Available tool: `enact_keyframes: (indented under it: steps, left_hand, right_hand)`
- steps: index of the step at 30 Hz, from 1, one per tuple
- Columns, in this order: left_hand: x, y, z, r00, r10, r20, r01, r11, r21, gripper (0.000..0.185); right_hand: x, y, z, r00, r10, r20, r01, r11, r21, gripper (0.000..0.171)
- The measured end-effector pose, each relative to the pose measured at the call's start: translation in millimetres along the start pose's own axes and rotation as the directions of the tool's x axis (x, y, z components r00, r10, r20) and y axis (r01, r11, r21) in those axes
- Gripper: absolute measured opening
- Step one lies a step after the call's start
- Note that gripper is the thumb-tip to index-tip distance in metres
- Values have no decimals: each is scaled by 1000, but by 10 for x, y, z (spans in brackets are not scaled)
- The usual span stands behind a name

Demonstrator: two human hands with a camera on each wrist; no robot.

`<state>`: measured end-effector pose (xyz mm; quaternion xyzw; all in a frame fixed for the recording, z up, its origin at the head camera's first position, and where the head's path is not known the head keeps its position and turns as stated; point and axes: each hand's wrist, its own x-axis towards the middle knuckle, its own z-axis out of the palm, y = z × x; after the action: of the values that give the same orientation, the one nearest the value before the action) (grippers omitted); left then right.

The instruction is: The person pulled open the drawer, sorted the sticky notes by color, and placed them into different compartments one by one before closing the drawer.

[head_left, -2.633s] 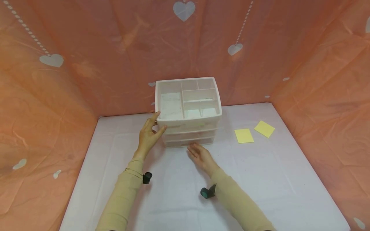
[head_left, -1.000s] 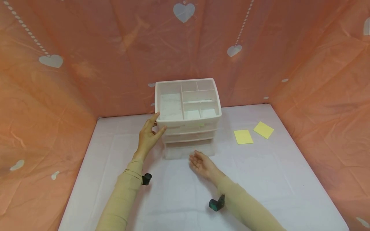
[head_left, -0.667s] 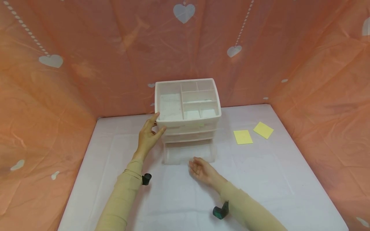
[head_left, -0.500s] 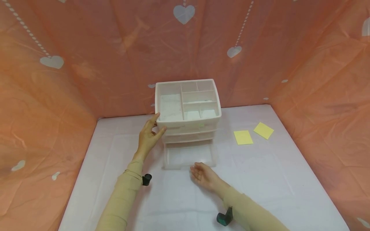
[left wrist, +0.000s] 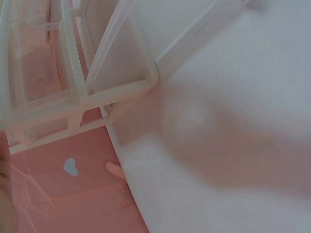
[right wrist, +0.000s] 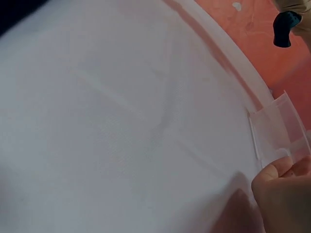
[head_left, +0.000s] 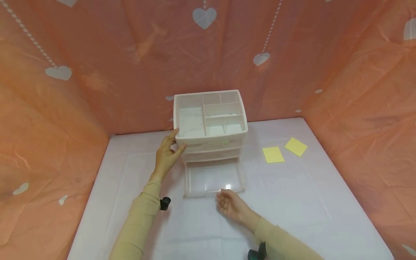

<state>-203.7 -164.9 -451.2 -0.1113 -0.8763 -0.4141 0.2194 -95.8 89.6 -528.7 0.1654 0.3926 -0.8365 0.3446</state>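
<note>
Orange sheeting printed with white hearts walls in a white worktop (head_left: 308,202), and a white drawer unit (head_left: 211,124) stands at the back of it, against the sheeting. Its top is a tray split into compartments. The unit's bottom drawer (head_left: 212,178), clear plastic, is pulled well out toward the person, while the two drawers above it sit closed. The left hand (head_left: 166,155) rests against the unit's left front corner, fingers straight and thumb spread, touching it without curling round it. The right hand (head_left: 231,205) lies palm up at the drawer's front edge; its fingertips seem to hook the front lip, though the wrist view shows this only at the frame's corner. Two yellow sticky notes (head_left: 284,150) lie flat to the right of the unit, well apart from both hands.
</note>
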Motion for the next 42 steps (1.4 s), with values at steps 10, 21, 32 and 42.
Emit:
enact_keyframes:
  steps: [10,21,32,42]
  left_hand:
    - [-11,-9,9,1000,3,-5,-3,1000,-5,62]
    - [10,19,-5,1000,-8,-1,8,1000,-12,63]
    - [-2,3,16,1000,-4,0,4,1000,-14,60]
    - [-5,-3,3,1000,-10,-3,10,1000,-7,60]
  right_hand:
    - [-24,2,-12,999,3,-36,-5,999,-55,12]
    - [-127,-115,26,992,77,96,-63,987,-147,17]
    - [-339,-754,-8,959,-172,224,230,935,-268,19]
    - [-575,-1730,-376,850,-520,-86,447,797,-405,10]
